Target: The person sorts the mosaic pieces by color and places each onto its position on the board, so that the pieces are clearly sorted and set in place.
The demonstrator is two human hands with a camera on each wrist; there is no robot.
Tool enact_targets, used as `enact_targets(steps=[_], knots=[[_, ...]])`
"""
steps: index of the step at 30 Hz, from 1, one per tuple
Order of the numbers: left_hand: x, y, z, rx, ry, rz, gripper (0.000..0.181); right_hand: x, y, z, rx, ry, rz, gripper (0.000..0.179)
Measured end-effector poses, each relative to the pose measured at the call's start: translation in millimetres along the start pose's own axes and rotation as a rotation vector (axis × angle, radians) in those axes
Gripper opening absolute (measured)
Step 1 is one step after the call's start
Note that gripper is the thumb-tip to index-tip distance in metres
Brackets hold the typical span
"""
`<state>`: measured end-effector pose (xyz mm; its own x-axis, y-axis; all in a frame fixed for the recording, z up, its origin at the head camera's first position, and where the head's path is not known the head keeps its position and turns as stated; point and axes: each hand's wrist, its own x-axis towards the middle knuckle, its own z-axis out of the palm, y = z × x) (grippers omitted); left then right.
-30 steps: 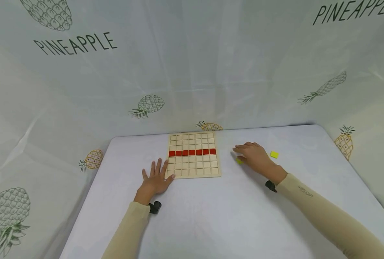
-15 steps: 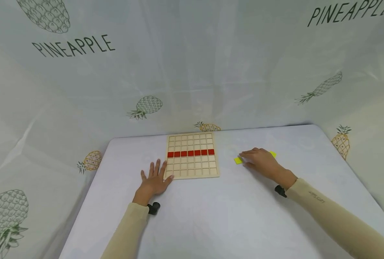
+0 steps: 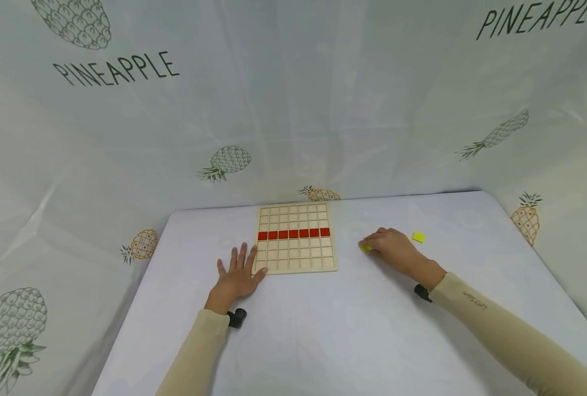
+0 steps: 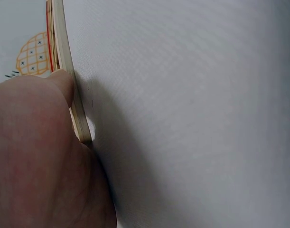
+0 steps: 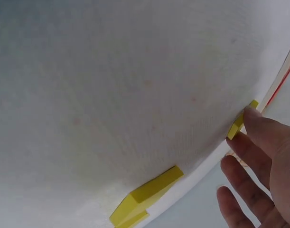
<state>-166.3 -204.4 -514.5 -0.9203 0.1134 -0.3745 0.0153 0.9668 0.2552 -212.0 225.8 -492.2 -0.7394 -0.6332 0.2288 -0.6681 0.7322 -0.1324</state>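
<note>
A square wooden grid board (image 3: 295, 253) lies at the back of the table, with a row of red tiles (image 3: 294, 234) across its middle. My left hand (image 3: 236, 283) lies with fingers spread at its near left corner. In the left wrist view the left thumb (image 4: 64, 85) rests against the board's edge (image 4: 78, 111). To the right of the board, my right hand (image 3: 389, 247) pinches a yellow tile (image 5: 237, 124) between thumb and forefinger, its other fingers loosely bent. Part of that tile (image 3: 366, 248) shows under the fingertips in the head view.
Another yellow tile (image 3: 419, 237) lies on the white table behind the right hand. In the right wrist view a yellow tile (image 5: 156, 185) sits close by, with another yellow piece (image 5: 133, 220) partly hidden behind it. A pineapple-print sheet (image 3: 293, 110) hangs along the table's back edge.
My right hand drew back to the right, uncovering the near yellow tile, then came forward again and now pinches it. The left hand and the board stay in place.
</note>
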Motion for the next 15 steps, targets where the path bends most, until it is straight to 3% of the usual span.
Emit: enact_targets(steps=[7, 15], knots=[[-2.4, 2.5, -3.2, -0.015, -0.004, 0.0, 0.082, -1.7, -1.2, 1.2, -0.056, 0.023, -0.046, 0.023], [-3.3, 3.4, -2.3, -0.011, 0.01, -0.001, 0.082, 2.3, -3.8, 1.1, -0.091, 0.071, -0.081, 0.025]])
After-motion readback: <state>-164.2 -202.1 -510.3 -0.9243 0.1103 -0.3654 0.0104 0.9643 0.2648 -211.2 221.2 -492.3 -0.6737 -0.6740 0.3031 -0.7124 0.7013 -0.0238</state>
